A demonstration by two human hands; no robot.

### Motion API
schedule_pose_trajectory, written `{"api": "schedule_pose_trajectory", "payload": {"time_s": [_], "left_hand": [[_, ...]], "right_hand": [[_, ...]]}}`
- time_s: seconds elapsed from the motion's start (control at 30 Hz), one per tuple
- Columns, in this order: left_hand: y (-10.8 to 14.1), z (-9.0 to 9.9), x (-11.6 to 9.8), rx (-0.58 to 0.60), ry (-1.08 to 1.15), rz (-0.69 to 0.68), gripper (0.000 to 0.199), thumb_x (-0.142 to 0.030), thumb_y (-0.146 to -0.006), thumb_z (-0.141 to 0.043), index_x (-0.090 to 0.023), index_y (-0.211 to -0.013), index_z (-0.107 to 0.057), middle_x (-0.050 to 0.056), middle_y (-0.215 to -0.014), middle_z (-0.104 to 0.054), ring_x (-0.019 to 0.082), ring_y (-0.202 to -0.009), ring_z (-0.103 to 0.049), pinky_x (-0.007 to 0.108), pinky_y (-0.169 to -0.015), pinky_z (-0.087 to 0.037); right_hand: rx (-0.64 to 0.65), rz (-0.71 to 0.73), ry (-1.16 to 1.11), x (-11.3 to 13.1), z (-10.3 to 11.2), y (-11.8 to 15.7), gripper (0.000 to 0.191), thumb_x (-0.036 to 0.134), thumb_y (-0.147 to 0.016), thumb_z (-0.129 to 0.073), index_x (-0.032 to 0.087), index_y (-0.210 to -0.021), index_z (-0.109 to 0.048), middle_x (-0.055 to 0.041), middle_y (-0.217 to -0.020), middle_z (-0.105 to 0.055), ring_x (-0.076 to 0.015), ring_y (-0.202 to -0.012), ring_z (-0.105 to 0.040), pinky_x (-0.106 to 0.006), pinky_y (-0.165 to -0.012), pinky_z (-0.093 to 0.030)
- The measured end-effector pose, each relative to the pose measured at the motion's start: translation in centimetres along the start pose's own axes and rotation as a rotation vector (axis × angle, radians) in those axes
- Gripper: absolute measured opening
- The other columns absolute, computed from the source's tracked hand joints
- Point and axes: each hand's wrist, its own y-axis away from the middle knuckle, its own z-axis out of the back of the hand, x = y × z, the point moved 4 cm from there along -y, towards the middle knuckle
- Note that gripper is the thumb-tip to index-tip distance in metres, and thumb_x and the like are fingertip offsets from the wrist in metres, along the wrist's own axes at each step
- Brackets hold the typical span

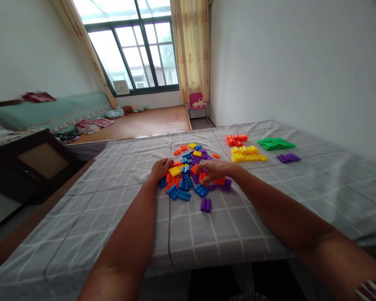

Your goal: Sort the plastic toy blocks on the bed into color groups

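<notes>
A loose pile of plastic building pieces, each like short joined tubes, lies in front of me in orange, blue, yellow and purple. At the pile's left edge rests my left hand (161, 169), its fingers curled and pressed together; what lies under them is hidden. Over the right side of the pile my right hand (215, 169) is closed, with an orange building piece (194, 168) at its fingertips. Between the hands are a yellow piece (175, 171) and several blue pieces (186, 182). A purple piece (206, 205) lies apart, nearer to me.
Sorted groups lie at the back right of the checked cloth (119, 200): orange pieces (236, 140), yellow pieces (247, 154), green pieces (276, 144) and purple pieces (288, 158). A wall (294, 75) borders the right side. Beyond stand a pink chair (196, 99) and a low wooden platform (156, 120).
</notes>
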Motion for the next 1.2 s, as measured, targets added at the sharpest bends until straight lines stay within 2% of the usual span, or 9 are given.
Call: {"api": "schedule_pose_trajectory", "payload": {"time_s": [0.17, 0.33, 0.4, 0.5, 0.57, 0.63, 0.73, 0.83, 1.2], "left_hand": [[-0.2, -0.1, 0.5, 0.002, 0.040, -0.012, 0.049, -0.051, -0.085, -0.037, -0.018, -0.092, -0.073, 0.006, -0.086, -0.074, 0.021, -0.080, -0.066, 0.027, -0.069, -0.047], [-0.3, -0.2, 0.9, 0.005, 0.045, -0.010, 0.049, -0.052, -0.085, -0.038, -0.019, -0.092, -0.073, 0.005, -0.086, -0.074, 0.021, -0.079, -0.066, 0.028, -0.068, -0.047], [-0.3, -0.2, 1.0, 0.004, 0.043, -0.018, 0.049, -0.052, -0.086, -0.037, -0.019, -0.092, -0.072, 0.005, -0.086, -0.074, 0.021, -0.079, -0.066, 0.028, -0.067, -0.046], [-0.3, -0.1, 0.8, 0.010, 0.016, -0.040, 0.050, -0.052, -0.086, -0.035, -0.019, -0.090, -0.073, 0.004, -0.083, -0.073, 0.021, -0.078, -0.065, 0.028, -0.066, -0.045], [-0.4, 0.0, 0.7, 0.014, -0.015, -0.046, 0.051, -0.052, -0.087, -0.034, -0.019, -0.089, -0.073, 0.004, -0.082, -0.073, 0.021, -0.077, -0.065, 0.028, -0.066, -0.045], [-0.4, 0.0, 0.7, 0.013, -0.036, -0.038, 0.051, -0.053, -0.087, -0.033, -0.020, -0.089, -0.072, 0.004, -0.081, -0.073, 0.021, -0.077, -0.065, 0.028, -0.065, -0.044], [-0.5, -0.1, 0.8, 0.012, -0.043, -0.023, 0.051, -0.053, -0.086, -0.033, -0.020, -0.089, -0.072, 0.004, -0.082, -0.073, 0.021, -0.076, -0.065, 0.028, -0.065, -0.045], [-0.6, -0.1, 1.0, 0.014, -0.043, -0.025, 0.052, -0.054, -0.087, -0.033, -0.020, -0.091, -0.072, 0.005, -0.084, -0.074, 0.021, -0.077, -0.065, 0.028, -0.067, -0.046], [-0.3, -0.1, 0.9, 0.025, -0.030, -0.013, 0.052, -0.055, -0.086, -0.034, -0.019, -0.088, -0.071, 0.004, -0.082, -0.073, 0.021, -0.076, -0.064, 0.028, -0.066, -0.045]], "right_hand": [[-0.054, -0.024, -0.084, -0.2, 0.0, -0.2, 0.036, 0.048, -0.068, -0.077, 0.019, -0.088, -0.069, -0.0009, -0.079, -0.065, -0.0126, -0.068, -0.058, -0.022, -0.059, -0.041], [-0.199, -0.114, -0.513, -2.2, 2.5, 0.4, 0.042, 0.053, -0.071, -0.073, 0.015, -0.087, -0.064, -0.0009, -0.071, -0.067, -0.0126, -0.062, -0.063, -0.022, -0.056, -0.049], [-0.308, -0.163, -0.634, -4.7, 4.8, 1.4, 0.045, 0.054, -0.070, -0.074, 0.014, -0.089, -0.064, -0.0037, -0.073, -0.069, -0.0134, -0.063, -0.065, -0.023, -0.057, -0.052], [-0.614, -0.325, -0.646, -11.1, 9.0, 4.2, 0.043, 0.051, -0.071, -0.075, 0.013, -0.087, -0.064, -0.0071, -0.074, -0.070, -0.0129, -0.062, -0.065, -0.022, -0.058, -0.053], [-0.842, -0.519, -0.590, -16.1, 11.3, 6.9, 0.036, 0.045, -0.073, -0.075, 0.012, -0.085, -0.064, -0.0071, -0.071, -0.070, -0.0126, -0.061, -0.064, -0.023, -0.060, -0.053], [-0.926, -0.725, -0.398, -20.3, 12.6, 9.2, 0.029, 0.040, -0.076, -0.071, 0.012, -0.081, -0.067, -0.0069, -0.069, -0.070, -0.0133, -0.060, -0.064, -0.023, -0.059, -0.051], [-0.782, -0.909, -0.077, -24.3, 12.6, 10.8, 0.025, 0.036, -0.077, -0.065, 0.012, -0.073, -0.071, -0.0075, -0.066, -0.070, -0.0162, -0.062, -0.064, -0.024, -0.059, -0.048], [-0.611, -0.957, 0.123, -26.3, 11.4, 10.6, 0.024, 0.033, -0.076, -0.061, 0.013, -0.073, -0.073, -0.0079, -0.067, -0.071, -0.0186, -0.066, -0.066, -0.024, -0.060, -0.045], [-0.479, -1.045, 0.352, -27.5, 10.1, 9.9, 0.034, 0.038, -0.081, -0.052, 0.015, -0.090, -0.076, -0.0145, -0.096, -0.073, -0.0245, -0.088, -0.067, -0.025, -0.064, -0.043]]}}
